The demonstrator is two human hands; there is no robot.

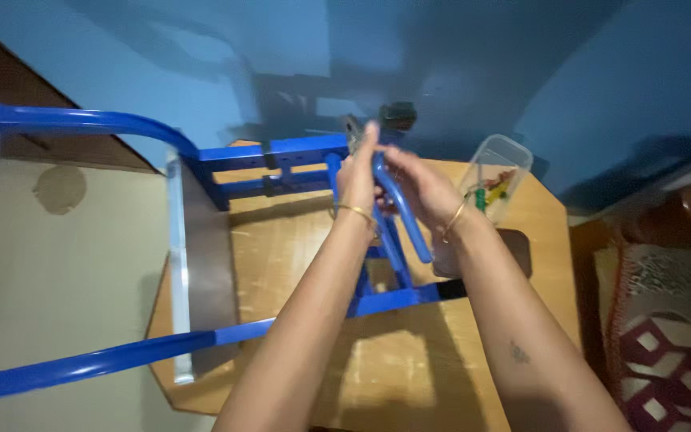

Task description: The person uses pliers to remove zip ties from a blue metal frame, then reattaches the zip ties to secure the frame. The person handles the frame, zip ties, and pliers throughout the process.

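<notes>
The left hand [359, 172] is raised with its fingers stretched upward and its palm pressed against the upper end of a slanted blue metal bar [400, 210], a thin gold bangle sitting at its wrist. The right hand [425, 190] is directly beside it, touching the same bar from the other side, its fingers curled round the bar's upper part; it too wears a thin bangle. The bar runs down from between the two hands toward the person and ends just below the right wrist.

Behind and below the hands stands a blue-painted metal tube frame [297, 152], with a cross-piece just beyond the left fingertips and long curved tubes sweeping away to the left of the left forearm. The frame rests on a light wooden tabletop with cut corners [297, 240].

Just right of the right hand, on the tabletop, stands a clear plastic container [499, 172] with small coloured items inside; what they are cannot be told. Far to the right of the right forearm lies a red and white patterned cloth [665, 336].
</notes>
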